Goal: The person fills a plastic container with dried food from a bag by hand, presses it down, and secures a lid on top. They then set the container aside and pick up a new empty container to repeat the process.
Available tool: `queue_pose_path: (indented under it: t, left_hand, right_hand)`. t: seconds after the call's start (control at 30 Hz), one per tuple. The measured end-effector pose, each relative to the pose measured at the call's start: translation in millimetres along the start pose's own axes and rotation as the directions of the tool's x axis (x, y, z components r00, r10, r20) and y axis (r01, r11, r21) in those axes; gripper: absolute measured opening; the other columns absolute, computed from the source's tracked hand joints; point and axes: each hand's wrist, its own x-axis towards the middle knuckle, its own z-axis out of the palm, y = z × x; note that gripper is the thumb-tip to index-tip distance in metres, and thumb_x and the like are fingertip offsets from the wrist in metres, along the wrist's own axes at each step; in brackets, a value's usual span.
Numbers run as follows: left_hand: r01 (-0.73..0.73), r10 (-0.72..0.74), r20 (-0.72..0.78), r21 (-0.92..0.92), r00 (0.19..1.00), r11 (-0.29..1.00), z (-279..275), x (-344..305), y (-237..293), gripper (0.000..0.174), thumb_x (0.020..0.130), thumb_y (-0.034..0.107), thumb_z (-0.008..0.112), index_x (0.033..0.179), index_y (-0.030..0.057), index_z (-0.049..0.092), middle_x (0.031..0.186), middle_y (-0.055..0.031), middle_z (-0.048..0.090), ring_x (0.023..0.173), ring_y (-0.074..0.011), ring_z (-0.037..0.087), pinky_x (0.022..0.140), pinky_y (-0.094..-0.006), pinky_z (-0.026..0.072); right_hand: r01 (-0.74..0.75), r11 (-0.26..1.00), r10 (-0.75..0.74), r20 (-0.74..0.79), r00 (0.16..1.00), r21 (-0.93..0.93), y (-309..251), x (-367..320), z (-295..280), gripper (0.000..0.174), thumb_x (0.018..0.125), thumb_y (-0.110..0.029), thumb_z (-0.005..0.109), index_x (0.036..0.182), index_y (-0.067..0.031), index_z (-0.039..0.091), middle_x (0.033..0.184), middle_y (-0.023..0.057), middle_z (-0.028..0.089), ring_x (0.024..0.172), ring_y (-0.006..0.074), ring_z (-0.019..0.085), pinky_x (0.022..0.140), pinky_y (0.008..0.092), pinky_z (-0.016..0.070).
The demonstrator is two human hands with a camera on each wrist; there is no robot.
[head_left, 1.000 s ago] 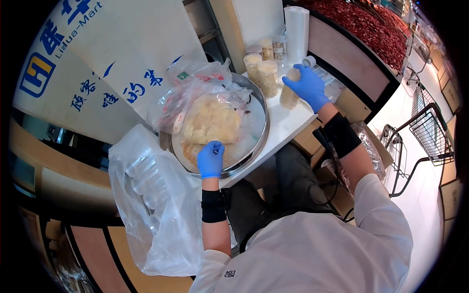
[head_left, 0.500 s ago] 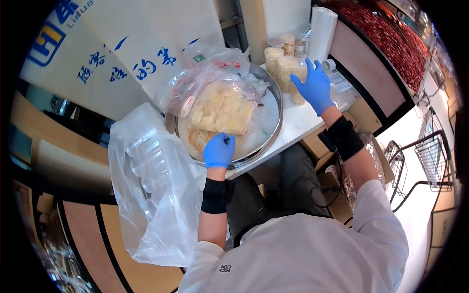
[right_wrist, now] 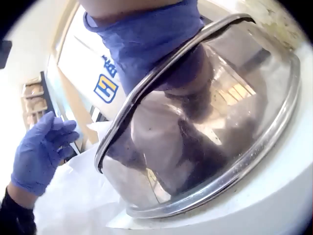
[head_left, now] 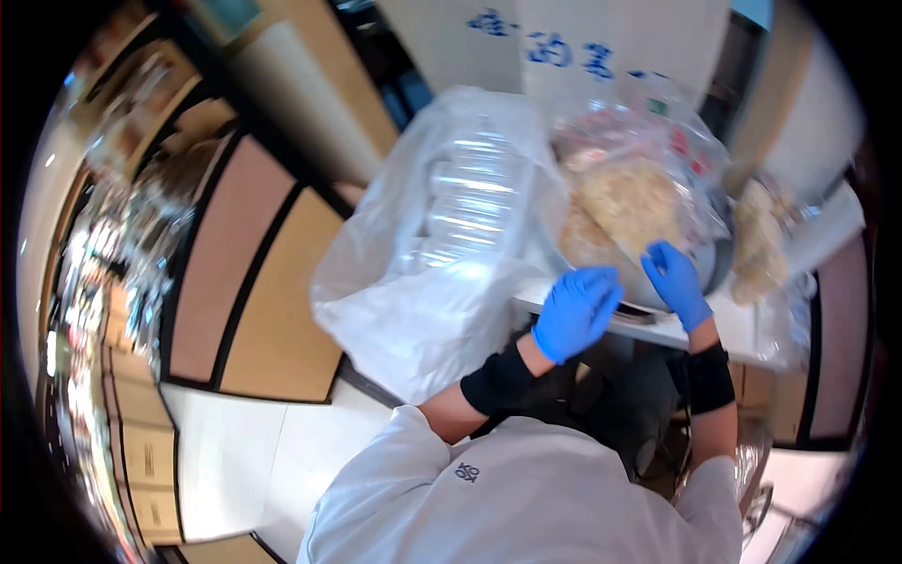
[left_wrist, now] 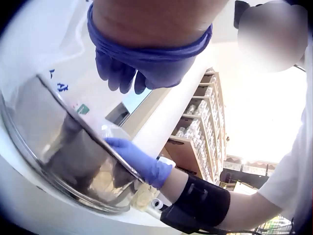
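A round metal pan (right_wrist: 210, 204) with shiny walls holds a pale yellowish slab of food (head_left: 631, 199) and crumpled clear plastic bags (head_left: 691, 155). My blue-gloved right hand (head_left: 678, 285) reaches over the pan's front rim, beside the slab. In the left wrist view, the fingers of this right hand (left_wrist: 134, 157) look straight behind the rim; their tips are partly hidden. Just left of the pan's front, my gloved left hand (head_left: 576, 312) hovers with nothing in it. The right wrist view shows this left hand (right_wrist: 41, 154) with its fingers loosely bent.
Left of the pan, a large white plastic bag (head_left: 376, 291) contains stacked clear plastic containers (head_left: 477, 193). Blurred jars (head_left: 759, 246) and a white roll (head_left: 827, 228) stand to the right. A white panel with blue writing (head_left: 620, 33) rises behind the pan.
The head view has swung left. My right hand has let go of a jar and moved to the pan. My left hand has left the pan's front edge and shifted left beside it.
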Motion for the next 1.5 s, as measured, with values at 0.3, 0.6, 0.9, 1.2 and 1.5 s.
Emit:
queue_pose_path:
  t: [0.3,0.6,0.9,1.2,1.5]
  left_hand:
    - [0.481,-0.390,0.338,-0.251,0.857,0.840,-204.5,-90.3,52.4,0.009,0.082,0.007,0.069,0.089,0.0006,0.068,0.096,-0.0124,0.069,0.092,-0.0226,0.066,0.084,-0.0326,0.0494]
    - [0.612,-0.627,-0.059,-0.165,0.776,0.773,-333.1,-46.7,108.5,0.010,0.090,0.004,0.056,0.085,-0.0017,0.063,0.090,-0.0118,0.068,0.086,-0.0182,0.064,0.081,-0.0309,0.0499]
    - [0.269,-0.267,0.095,-0.004,0.959,0.963,-295.0,170.0,125.5,0.024,0.090,0.021,0.060,0.101,0.0004,0.065,0.092,-0.0077,0.069,0.080,-0.0117,0.063,0.072,-0.0241,0.0469]
    - [-0.168,-0.289,0.731,0.482,0.618,0.860,-160.4,183.0,-143.9,0.044,0.077,0.018,0.063,0.120,0.0085,0.063,0.118,-0.0165,0.063,0.111,-0.0328,0.057,0.098,-0.0379,0.0433]
    - [-0.197,-0.398,0.540,0.743,0.742,0.639,-123.2,181.3,-184.7,0.054,0.068,0.018,0.069,0.119,0.0029,0.060,0.124,-0.0221,0.054,0.120,-0.0354,0.050,0.098,-0.0416,0.0440]
  right_hand:
    - [-0.027,0.996,0.019,0.095,0.995,0.081,21.0,7.3,10.5,0.029,0.084,-0.024,0.068,0.103,-0.0025,0.062,0.085,0.0133,0.067,0.075,0.0226,0.066,0.070,0.0332,0.0520]
    - [-0.048,0.998,0.052,-0.166,0.985,0.029,22.0,5.7,8.6,0.021,0.084,-0.024,0.067,0.090,-0.0036,0.062,0.081,0.0136,0.065,0.072,0.0279,0.064,0.067,0.0370,0.0497]
    - [-0.101,0.989,0.132,-0.356,0.925,0.105,30.1,3.7,11.5,0.024,0.086,-0.025,0.065,0.098,-0.0051,0.063,0.091,0.0122,0.065,0.071,0.0256,0.063,0.066,0.0351,0.0503]
    - [-0.072,0.997,0.076,-0.391,0.917,0.024,43.5,5.7,17.8,0.023,0.088,-0.023,0.063,0.097,-0.0029,0.063,0.089,0.0118,0.066,0.071,0.0233,0.062,0.066,0.0343,0.0499]
    - [-0.049,0.989,0.098,-0.375,0.922,0.138,45.9,8.8,17.0,0.018,0.088,-0.020,0.063,0.095,-0.0034,0.062,0.081,0.0098,0.065,0.067,0.0193,0.060,0.063,0.0330,0.0484]
